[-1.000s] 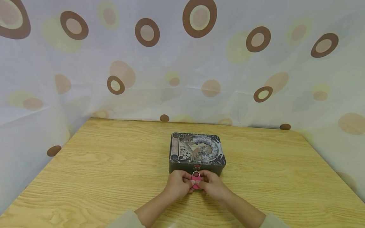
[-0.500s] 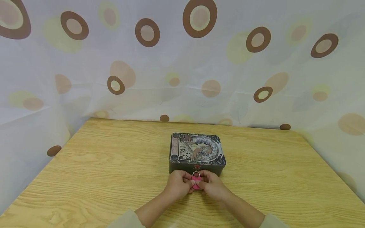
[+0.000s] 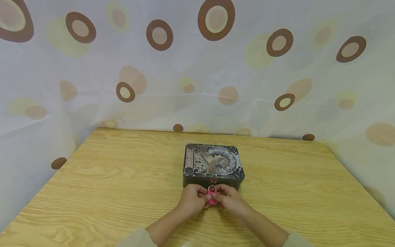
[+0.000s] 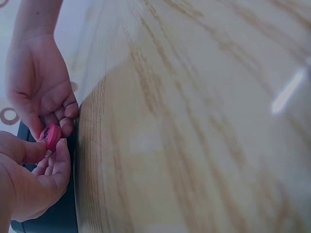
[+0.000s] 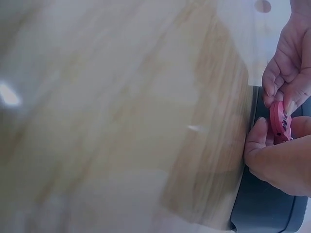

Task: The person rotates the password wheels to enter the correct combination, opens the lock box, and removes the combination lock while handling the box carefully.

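Note:
A dark tin box [image 3: 199, 181] with a printed picture on its lid rests on the table, lid down, with a red and metal catch [image 3: 213, 180] at its front. A pink padlock [image 3: 212, 202] is at the catch, its silver shackle upright and looking closed. My left hand [image 3: 192, 200] pinches the padlock's left side between thumb and fingers. From the other side my right hand [image 3: 232, 201] pinches it too, thumb on the front face. Dark markings show on the face of the padlock [image 5: 279, 121] in the right wrist view. Both hands partly cover the box front.
The wooden table [image 3: 123, 178] spreads out on both sides of the box. Behind it and at the sides hangs a pale curtain [image 3: 185, 61] printed with brown and yellow circles.
My right thumb has shifted slightly upward on the padlock's face. Both hands keep their hold, and the box stays where it was.

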### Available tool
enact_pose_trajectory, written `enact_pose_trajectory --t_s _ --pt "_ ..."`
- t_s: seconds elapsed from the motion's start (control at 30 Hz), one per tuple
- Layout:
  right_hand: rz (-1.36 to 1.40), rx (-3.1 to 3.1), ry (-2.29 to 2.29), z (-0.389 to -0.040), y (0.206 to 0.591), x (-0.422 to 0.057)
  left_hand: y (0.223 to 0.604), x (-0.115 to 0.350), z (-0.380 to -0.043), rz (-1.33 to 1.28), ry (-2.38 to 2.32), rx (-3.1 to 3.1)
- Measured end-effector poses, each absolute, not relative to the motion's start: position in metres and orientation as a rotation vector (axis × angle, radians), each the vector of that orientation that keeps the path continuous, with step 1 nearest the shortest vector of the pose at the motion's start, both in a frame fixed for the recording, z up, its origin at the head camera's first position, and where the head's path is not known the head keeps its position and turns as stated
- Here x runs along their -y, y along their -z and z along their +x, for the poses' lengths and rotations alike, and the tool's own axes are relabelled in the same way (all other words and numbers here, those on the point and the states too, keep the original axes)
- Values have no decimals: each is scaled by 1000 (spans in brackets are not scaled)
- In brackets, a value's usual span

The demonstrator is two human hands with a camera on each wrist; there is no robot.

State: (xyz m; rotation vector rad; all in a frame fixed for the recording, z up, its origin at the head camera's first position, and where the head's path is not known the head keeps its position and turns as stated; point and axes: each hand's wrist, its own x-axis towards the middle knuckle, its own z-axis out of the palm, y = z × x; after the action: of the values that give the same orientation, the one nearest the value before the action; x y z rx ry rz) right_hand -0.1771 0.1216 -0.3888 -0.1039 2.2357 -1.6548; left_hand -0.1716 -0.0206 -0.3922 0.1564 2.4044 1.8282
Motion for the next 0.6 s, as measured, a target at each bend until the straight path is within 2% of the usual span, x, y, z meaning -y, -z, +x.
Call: enact_pose_trajectory --t_s 0.6 --pt "-107 -2256 1667 -177 390 -123 395 20 -173 151 -1827 -2398"
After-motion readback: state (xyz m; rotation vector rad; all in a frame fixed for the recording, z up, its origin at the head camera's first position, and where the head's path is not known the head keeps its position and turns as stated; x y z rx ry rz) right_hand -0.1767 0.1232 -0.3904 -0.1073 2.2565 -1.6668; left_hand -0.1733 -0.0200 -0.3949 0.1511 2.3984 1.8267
